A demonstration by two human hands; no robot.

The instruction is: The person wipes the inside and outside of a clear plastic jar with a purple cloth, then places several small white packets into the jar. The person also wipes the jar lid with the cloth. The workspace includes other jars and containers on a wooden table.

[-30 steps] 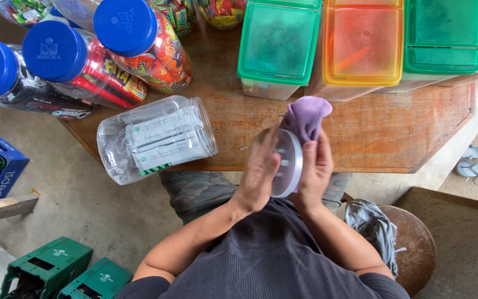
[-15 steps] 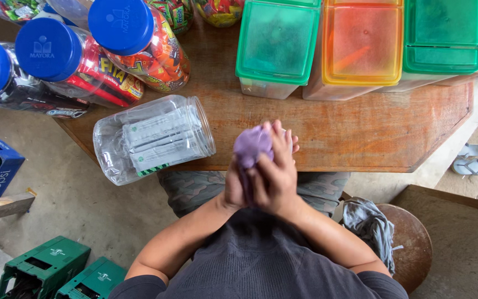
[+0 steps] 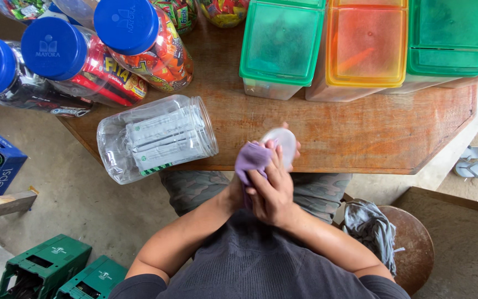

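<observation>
My right hand (image 3: 272, 188) lies on top, just in front of the wooden table's (image 3: 360, 133) near edge. It presses a purple cloth (image 3: 250, 156) against a round clear plastic lid (image 3: 283, 141). My left hand (image 3: 232, 194) is mostly hidden under the right one and the cloth, and it seems to hold the lid from below. A clear plastic jar (image 3: 156, 138) lies on its side to the left, its open mouth facing my hands, with pale sachets inside.
Blue-lidded jars of snacks (image 3: 56, 50) lie at the table's back left. Green (image 3: 280, 44), orange (image 3: 366, 47) and green (image 3: 446, 39) lidded boxes line the back. A stool with a grey rag (image 3: 372, 227) stands at my right; crates (image 3: 45, 268) sit on the floor.
A second ago the lid stood upright between my hands, with the cloth on its right. My right hand has crossed over the left, and the cloth has moved to the lid's left side.
</observation>
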